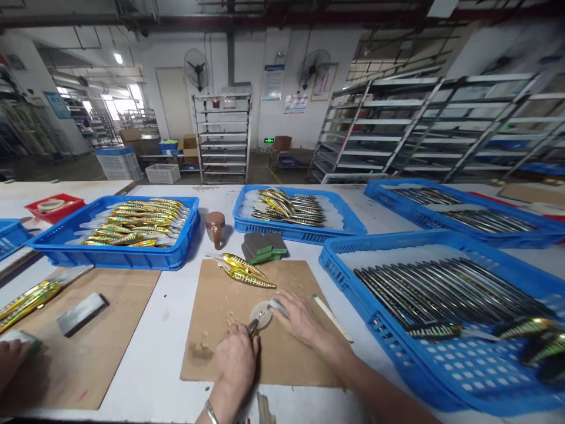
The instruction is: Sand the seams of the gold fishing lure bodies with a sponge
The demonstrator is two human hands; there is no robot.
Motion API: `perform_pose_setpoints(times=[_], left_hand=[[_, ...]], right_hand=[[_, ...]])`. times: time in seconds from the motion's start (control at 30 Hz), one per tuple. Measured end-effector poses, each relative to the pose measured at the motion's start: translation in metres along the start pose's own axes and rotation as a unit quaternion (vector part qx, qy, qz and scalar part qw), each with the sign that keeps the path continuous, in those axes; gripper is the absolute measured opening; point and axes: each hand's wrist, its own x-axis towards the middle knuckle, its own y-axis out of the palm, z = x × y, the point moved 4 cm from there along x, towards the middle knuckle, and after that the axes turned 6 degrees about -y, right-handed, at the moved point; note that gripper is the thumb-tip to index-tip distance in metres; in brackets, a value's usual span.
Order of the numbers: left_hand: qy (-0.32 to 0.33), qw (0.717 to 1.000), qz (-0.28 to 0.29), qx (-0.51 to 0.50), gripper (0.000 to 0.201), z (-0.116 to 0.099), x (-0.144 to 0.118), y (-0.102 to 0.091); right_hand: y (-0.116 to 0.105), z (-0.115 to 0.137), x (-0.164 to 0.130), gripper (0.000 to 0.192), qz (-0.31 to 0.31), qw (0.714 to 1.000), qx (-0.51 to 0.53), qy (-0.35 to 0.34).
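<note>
At the far left edge, low in the frame, another person's hand rests on a brown board. A gold fish lure and a grey block lie on that board. Above them, at the left, a blue tray is full of gold lures, and a small red tray sits behind it.

In the middle of the white bench lies a second brown board. The left hand is at the bottom middle, its grip closed around a small dark tool. Just to its right, touching the tool's tip, is a little round clear disc. The right hand lies flat on the board with its fingers pressing the disc's edge. Two gold striped lures lie higher on the board, well apart from the hands. Behind them stand a brown cup-shaped thing and some green and grey sponge blocks.

A thin white stick lies right of the right hand. Farther right, a big blue tray holds rows of dark lures and sits close to the right arm.
</note>
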Motion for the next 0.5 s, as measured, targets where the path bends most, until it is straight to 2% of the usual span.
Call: perform_pose_setpoints(times=[0.1, 0.23, 0.4, 0.5], left_hand=[[0.003, 1.000, 0.012, -0.012, 0.029, 0.004, 0.001, 0.005], [0.013, 0.999, 0.030, -0.035, 0.030, 0.008, 0.001, 0.006], [-0.007, 0.997, 0.054, -0.056, 0.031, 0.011, 0.001, 0.002], [-0.020, 0.996, 0.070, -0.055, 0.032, 0.010, 0.000, -0.001]], right_hand=[[-0.001, 0.013, -0.009, 0.025, -0.019, 1.000, 0.005, -0.013], [-0.004, 0.032, -0.016, 0.030, -0.020, 0.998, 0.033, -0.049], [-0.007, 0.027, -0.006, 0.025, -0.019, 1.000, -0.005, -0.012], [-0.007, 0.035, -0.003, 0.027, -0.010, 0.999, 0.026, -0.046]])
